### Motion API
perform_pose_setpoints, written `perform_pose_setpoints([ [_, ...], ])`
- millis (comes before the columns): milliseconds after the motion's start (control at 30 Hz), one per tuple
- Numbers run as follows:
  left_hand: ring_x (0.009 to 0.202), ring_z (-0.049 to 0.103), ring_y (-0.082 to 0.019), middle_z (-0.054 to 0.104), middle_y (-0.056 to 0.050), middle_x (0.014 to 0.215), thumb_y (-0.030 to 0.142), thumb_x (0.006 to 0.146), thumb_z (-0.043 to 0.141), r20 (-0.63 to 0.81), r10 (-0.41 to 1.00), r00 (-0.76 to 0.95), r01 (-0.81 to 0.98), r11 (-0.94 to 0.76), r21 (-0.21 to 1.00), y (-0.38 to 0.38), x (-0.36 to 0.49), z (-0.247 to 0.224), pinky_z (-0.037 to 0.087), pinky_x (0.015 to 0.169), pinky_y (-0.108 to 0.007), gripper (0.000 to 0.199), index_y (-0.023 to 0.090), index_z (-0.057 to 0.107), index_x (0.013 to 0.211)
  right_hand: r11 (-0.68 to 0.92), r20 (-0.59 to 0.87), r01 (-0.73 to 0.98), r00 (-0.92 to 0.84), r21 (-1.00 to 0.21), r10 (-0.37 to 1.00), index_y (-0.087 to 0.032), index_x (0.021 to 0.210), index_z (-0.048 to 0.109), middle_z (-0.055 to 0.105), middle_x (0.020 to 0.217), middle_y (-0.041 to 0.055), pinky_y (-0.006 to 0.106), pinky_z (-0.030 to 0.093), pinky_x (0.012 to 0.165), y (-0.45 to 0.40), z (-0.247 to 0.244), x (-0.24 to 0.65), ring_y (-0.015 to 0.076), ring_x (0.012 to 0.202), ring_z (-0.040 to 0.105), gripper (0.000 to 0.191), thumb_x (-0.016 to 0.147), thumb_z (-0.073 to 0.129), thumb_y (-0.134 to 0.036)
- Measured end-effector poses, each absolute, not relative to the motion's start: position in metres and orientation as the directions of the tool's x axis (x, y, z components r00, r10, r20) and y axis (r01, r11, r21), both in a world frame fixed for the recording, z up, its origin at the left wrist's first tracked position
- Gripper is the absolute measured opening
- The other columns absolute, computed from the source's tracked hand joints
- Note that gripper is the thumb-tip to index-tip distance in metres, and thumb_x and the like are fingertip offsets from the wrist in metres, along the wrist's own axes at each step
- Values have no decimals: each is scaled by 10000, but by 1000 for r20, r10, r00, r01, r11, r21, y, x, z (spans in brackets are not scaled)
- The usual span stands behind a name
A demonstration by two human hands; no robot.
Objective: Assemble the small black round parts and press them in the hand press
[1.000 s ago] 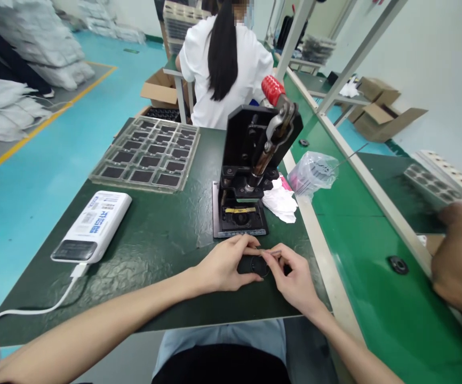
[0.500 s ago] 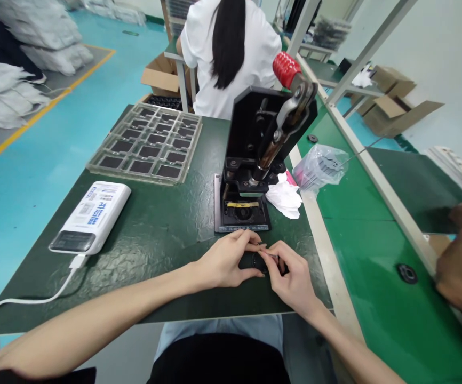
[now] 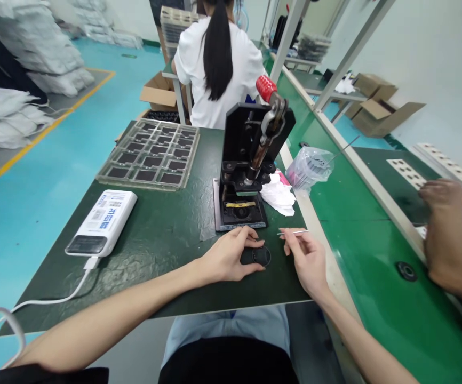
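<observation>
My left hand rests on the dark green mat, its fingers gripping the left end of a small black rounded object. My right hand is a little to the right of that object and apart from it. Its thumb and finger pinch a thin metal pin, which points left towards the black object without touching it. Just beyond my hands stands the base of a black hand press.
On the mat are a white power bank with a cable and a clear tray of dark squares. White tissue lies beside the press. A co-worker's hands work at the green bench on the right.
My right hand has moved right, away from the black object, taking the pin with it. My hands were close together before. The co-worker's hands have also shifted.
</observation>
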State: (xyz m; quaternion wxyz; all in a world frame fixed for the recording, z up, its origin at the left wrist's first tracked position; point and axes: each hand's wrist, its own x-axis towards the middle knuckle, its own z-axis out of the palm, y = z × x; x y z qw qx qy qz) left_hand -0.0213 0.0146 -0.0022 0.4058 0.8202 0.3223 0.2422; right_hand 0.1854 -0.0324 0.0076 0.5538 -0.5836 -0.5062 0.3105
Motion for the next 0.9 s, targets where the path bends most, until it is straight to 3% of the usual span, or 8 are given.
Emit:
perform_pose_setpoints([
  [167,1164,661,-297,717,-89,1202,319,746,916,167,715,679,309,-485,818,15,-22,-1,527,998,-430,611,217,462,1141,188,222,243,118,-952,968,-187,897,767,733,940,84,208,509,514,-38,8,179,116,625,611,210,944,704,-381],
  [367,1054,680,-284,682,-75,1119,347,678,963,188,744,641,361,-509,782,14,-22,1,565,933,-416,682,213,489,1150,175,201,278,70,-945,977,-179,796,709,695,815,36,189,478,506,-42,3,177,96,581,600,181,927,727,-303],
  [533,1124,660,-279,698,-68,1145,318,709,951,183,728,661,340,-508,792,11,-22,3,559,973,-409,657,220,463,1138,161,177,389,5,-907,984,-174,748,663,658,793,25,198,450,538,-41,3,179,95,613,587,240,952,697,-295],
  [900,1197,625,-283,690,-87,1214,302,795,888,199,710,675,338,-538,772,6,-24,9,562,979,-399,577,204,471,1181,122,134,365,7,-923,991,-178,801,681,639,811,17,182,438,510,-41,8,181,84,594,564,185,966,683,-261],
])
